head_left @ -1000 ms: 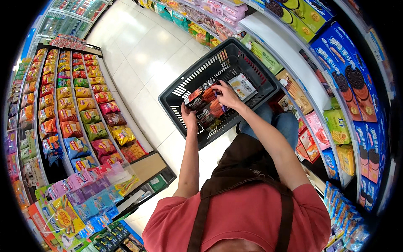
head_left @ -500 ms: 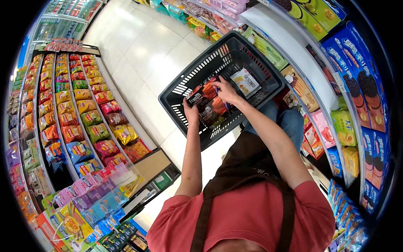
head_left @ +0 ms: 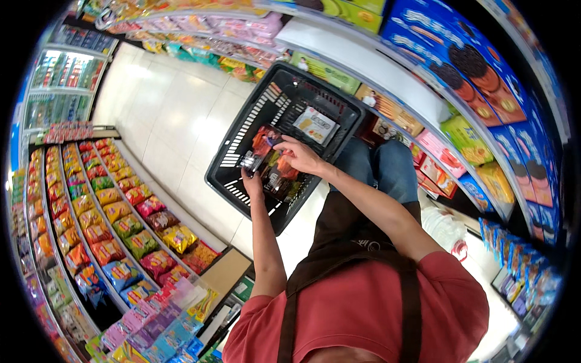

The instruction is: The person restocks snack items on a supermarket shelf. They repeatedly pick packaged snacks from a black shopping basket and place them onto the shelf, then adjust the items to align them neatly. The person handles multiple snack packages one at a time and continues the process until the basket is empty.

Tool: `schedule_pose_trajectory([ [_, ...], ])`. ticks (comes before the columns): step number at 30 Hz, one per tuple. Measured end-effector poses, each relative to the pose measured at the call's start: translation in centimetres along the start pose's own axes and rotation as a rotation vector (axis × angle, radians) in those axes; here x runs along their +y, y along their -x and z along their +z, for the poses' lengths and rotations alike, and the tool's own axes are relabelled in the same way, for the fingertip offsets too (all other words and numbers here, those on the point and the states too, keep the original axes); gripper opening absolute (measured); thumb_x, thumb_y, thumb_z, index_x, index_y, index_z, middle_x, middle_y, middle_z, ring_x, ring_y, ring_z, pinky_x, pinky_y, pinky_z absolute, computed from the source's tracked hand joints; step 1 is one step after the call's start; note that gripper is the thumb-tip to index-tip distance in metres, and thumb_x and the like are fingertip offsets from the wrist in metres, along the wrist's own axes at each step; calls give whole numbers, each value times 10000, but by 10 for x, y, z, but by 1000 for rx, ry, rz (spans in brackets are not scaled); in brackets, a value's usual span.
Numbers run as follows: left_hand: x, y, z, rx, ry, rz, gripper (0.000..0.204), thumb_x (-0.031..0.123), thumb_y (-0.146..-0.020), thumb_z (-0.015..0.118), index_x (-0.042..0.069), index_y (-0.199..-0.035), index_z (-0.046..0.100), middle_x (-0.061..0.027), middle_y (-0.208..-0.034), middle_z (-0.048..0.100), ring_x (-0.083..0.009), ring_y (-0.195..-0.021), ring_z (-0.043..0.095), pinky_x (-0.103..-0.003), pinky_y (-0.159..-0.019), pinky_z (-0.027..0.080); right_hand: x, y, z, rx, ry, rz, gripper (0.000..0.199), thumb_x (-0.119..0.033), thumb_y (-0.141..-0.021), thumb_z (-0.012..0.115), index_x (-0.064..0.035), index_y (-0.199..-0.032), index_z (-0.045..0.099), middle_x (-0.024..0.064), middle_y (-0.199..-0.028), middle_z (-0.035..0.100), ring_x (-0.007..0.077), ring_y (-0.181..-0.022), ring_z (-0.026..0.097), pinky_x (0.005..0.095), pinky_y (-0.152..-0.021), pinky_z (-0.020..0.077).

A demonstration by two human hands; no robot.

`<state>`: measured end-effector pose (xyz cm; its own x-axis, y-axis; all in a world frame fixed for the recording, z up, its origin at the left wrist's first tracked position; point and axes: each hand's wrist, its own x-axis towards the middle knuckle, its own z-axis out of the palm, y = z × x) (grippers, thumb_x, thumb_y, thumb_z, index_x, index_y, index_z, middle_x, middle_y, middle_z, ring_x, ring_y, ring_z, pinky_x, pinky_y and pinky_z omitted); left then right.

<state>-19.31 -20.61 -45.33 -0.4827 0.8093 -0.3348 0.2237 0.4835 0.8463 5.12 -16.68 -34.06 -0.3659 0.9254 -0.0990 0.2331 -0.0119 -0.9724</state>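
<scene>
Gripping the left end of a dark packet (head_left: 261,147) printed with orange-red food, the person's left hand (head_left: 253,183) has its fingers closed around the edge, thumb side toward the middle of the basket. The right hand (head_left: 301,156) reaches in from the other side, palm down, its fingers loosely bent and partly spread, the fingertips at the packet's right-hand side; whether they pinch it or merely rest there I cannot tell. That packet is inside a dark grey shopping basket (head_left: 227,192) with slotted walls, toward its left half. A second dark packet (head_left: 279,181) lies just beside it, nearer the person and below the right hand (the two seem to overlap, though the blur hides exactly how). Farther toward the basket's right end lies a white packet (head_left: 316,126) with a yellowish picture on it, well apart from the left hand. The basket sits tilted in view, close to the person's jeans-clad knees (head_left: 375,166), with its far side near a shelf where a light green pack (head_left: 327,75) lies. Off to the left, rows of colourful snack bags (head_left: 124,227) fill a sloping rack across the pale tiled floor (head_left: 181,121).
</scene>
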Motion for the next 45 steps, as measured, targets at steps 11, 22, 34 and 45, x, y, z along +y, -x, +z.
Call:
schedule_pose_trajectory([
  [11, 53, 40, 22, 250, -403, 357, 664, 105, -826, 698, -74, -1391, 399, -327, -1390, 412, -460, -1290, 419, -473, -1113, 327, -64, 78, -90, 506, -116, -176, 398, -4, -873, 566, -98, -1258, 607, 164, -1393, 534, 300, -1268, 540, 374, -969, 493],
  [22, 254, 78, 127, -17, -108, 1046, 496, 87, -978, 556, -1, -1441, 405, -202, -1459, 437, -332, -1315, 448, -401, -1082, 376, -83, 108, -184, 1300, 359, -66, 679, -57, -809, 583, 40, -1435, 340, 330, -1487, 318, 460, -1305, 420, 433, -1036, 432],
  [34, 372, 76, 259, -419, -96, 1071, 435, 300, -998, 539, -72, -1224, 539, -313, -1137, 599, -441, -1014, 596, -480, -874, 441, -121, 100, -223, 1461, 434, -294, 506, -25, -732, 630, -21, -1234, 572, 244, -1279, 513, 454, -1218, 445, 497, -1037, 371],
  [45, 376, 58, 298, -572, -81, 974, 410, 273, -971, 552, -71, -1193, 558, -291, -1101, 621, -424, -995, 597, -471, -892, 435, -113, 102, -225, 1470, 456, -240, 478, -19, -703, 638, -17, -1180, 606, 230, -1253, 534, 445, -1190, 463, 515, -1004, 373],
])
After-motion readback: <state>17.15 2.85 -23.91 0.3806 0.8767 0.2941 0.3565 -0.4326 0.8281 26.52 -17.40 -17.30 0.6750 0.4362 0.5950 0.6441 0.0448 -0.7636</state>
